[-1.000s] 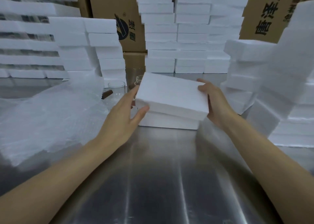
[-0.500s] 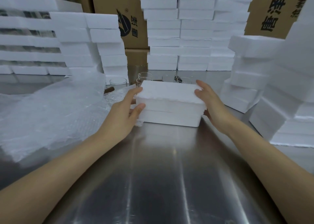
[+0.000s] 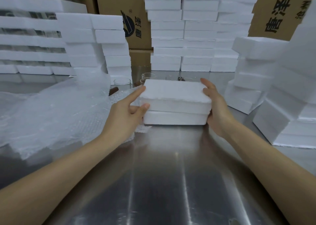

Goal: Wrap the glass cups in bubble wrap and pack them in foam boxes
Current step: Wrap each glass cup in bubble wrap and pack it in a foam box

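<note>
Beyond foam box (image 3: 174, 95), carton (image 3: 277, 14) with "唐泽"

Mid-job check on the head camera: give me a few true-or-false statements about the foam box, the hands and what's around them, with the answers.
1. The foam box between the hands has its lid on. True.
2. The box is held up clear of the metal table. False: it rests on it.
3. The bubble wrap lies to the right of the box. False: it lies to the box's left.
4. Glass cups stand behind the box. True.
5. Only the right hand touches the box. False: the left hand holds the box's other end.
</note>
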Demonstrator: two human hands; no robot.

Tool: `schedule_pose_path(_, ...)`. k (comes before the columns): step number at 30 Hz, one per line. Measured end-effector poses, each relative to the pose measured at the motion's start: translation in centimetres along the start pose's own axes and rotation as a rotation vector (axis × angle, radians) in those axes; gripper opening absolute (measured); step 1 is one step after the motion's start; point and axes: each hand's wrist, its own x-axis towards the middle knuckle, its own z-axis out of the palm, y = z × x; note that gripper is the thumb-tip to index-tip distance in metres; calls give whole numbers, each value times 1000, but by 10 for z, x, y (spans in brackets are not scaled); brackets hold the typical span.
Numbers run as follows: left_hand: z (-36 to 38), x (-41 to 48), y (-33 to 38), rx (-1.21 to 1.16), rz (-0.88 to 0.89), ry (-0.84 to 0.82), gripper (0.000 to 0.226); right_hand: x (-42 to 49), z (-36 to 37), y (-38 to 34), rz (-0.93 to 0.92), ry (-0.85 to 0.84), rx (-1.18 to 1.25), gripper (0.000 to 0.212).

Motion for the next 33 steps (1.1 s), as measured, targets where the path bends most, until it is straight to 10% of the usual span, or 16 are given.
schedule_pose_path(11,4,-5,29,152,159,56,35,0,-14,-15,113,-57,195,36)
schedule_pose_path(19,7,2,44,-715,-514,-167,57,-1,-15,-14,68,-217,75,33)
schedule_pose_path(28,0,2,32,-711,-551,-204,39,5,-20,-9,183,-274,58,24)
schedule_pose_path(33,0,5,27,-698,-523,-149,33,4,-26,-13,336,-431,86,56)
